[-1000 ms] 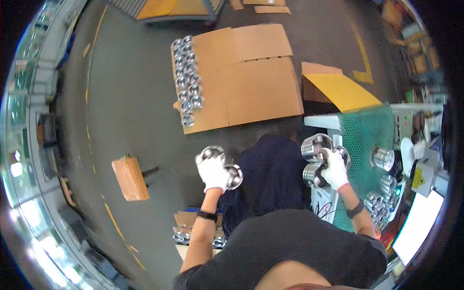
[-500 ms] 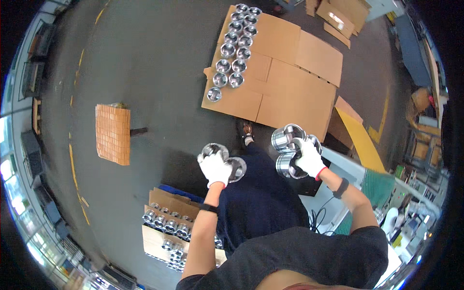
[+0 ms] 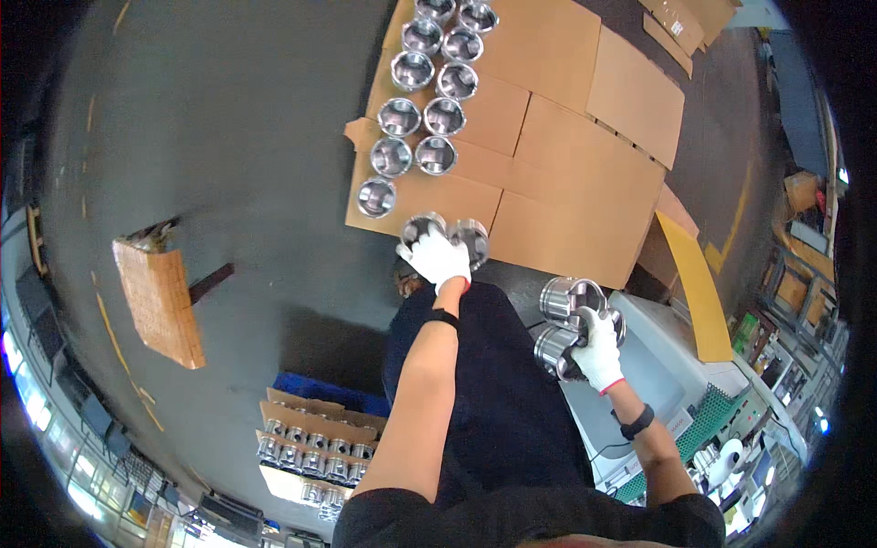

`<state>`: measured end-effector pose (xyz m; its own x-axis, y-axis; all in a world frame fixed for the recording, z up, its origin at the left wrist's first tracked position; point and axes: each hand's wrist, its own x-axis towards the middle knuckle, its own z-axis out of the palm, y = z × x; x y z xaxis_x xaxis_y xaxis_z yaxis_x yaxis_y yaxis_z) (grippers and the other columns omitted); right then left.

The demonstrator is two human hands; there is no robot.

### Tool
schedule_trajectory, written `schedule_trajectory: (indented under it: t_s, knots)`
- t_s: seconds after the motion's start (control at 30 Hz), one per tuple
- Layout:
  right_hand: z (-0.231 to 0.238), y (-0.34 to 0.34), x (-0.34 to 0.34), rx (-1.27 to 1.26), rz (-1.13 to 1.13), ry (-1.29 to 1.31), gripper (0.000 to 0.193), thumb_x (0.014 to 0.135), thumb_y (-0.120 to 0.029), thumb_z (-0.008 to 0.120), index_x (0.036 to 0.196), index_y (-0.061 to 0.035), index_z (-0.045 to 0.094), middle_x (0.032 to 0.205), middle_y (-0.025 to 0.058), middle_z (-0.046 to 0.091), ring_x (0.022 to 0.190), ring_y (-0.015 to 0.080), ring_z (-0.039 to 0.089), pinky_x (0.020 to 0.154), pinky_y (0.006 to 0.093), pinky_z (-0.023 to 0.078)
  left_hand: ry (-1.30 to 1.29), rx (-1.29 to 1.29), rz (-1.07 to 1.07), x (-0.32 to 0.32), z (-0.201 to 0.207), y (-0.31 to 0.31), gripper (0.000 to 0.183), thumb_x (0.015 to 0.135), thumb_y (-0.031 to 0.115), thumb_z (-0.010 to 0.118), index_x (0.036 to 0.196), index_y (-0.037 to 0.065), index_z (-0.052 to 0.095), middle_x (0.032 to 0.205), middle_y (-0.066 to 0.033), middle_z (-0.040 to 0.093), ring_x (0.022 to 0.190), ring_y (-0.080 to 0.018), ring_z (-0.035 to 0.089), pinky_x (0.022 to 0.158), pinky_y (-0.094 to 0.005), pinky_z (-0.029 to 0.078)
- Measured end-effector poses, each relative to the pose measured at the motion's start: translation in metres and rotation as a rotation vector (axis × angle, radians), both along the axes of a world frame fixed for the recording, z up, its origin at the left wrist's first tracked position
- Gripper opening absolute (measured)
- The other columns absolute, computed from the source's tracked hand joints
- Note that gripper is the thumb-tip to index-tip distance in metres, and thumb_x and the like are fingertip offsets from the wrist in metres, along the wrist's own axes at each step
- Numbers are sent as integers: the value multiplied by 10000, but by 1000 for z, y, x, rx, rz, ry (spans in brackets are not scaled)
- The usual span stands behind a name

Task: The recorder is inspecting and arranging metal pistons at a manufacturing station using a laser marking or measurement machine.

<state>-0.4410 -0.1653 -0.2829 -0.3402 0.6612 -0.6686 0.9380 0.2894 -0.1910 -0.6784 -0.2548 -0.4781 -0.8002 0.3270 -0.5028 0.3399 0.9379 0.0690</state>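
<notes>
Both my hands wear white gloves. My left hand [image 3: 437, 258] is closed on two shiny metal pistons [image 3: 473, 243], held side by side at the near edge of a cardboard sheet [image 3: 585, 196]. Whether they touch the sheet I cannot tell. Two columns of similar pistons [image 3: 391, 157] stand hollow side up along the sheet's left side, and the nearest single one [image 3: 376, 197] lies just beyond my left hand. Lower right of the sheet, my right hand [image 3: 599, 353] grips a cluster of three pistons [image 3: 560, 299]; its fingers are partly hidden among them.
At lower left, a box [image 3: 274, 422] holds more pistons in rows between cardboard dividers. A tan block-shaped object [image 3: 163, 306] stands on the left floor. Right of my legs is a pale grey bin [image 3: 644, 361], with a yellow strip [image 3: 696, 292] beyond it.
My left hand has reached forward to the sheet's near edge with its two pistons. My right hand still holds its three, a little lower in view. My view has moved closer to the sheet.
</notes>
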Motion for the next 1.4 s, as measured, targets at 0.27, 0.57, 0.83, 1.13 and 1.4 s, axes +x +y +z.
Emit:
schedule_trajectory:
  t_s: [0.27, 0.57, 0.83, 1.13, 1.4]
  knots:
    - [-52, -16, 38, -5, -201, -147, 639, 593, -28, 730, 1206, -129, 578, 1115, 196, 586, 1061, 384, 586, 917, 421, 494, 19, -17, 62, -20, -87, 29, 462, 768, 467, 673, 1103, 149, 675, 959, -126, 709, 953, -256, 660, 1063, -471, 305]
    - [-21, -23, 11, 18, -266, -35, 597, 607, -65, 725, 1183, -149, 590, 1092, 213, 590, 1039, 416, 578, 906, 451, 487, -31, 230, 36, -33, -31, 6, 734, 845, 556, 608, 1372, 59, 488, 1292, -219, 573, 1173, -369, 570, 1018, -514, 400]
    - [55, -23, 12, 20, -225, 140, 518, 664, -49, 675, 1165, -156, 602, 1020, 265, 583, 957, 438, 588, 828, 511, 489, -263, -11, 116, -82, 148, -157, 644, 912, 499, 543, 1340, 18, 543, 1309, -234, 579, 1203, -389, 556, 1022, -423, 431]
    - [99, 6, 17, 81, -172, 172, 487, 692, -60, 665, 1166, -169, 646, 1009, 238, 618, 956, 405, 608, 813, 484, 497, -256, -102, 436, -166, 287, -256, 529, 902, 393, 655, 1227, -22, 616, 1181, -166, 674, 1102, -284, 620, 965, -348, 452]
    - [94, 65, 6, 101, -227, 159, 446, 677, -86, 676, 1119, -141, 648, 1065, 253, 618, 1000, 412, 614, 866, 479, 507, -83, -16, 350, -243, 342, -223, 551, 886, 432, 650, 1153, -50, 653, 1069, -184, 702, 980, -279, 652, 853, -353, 484]
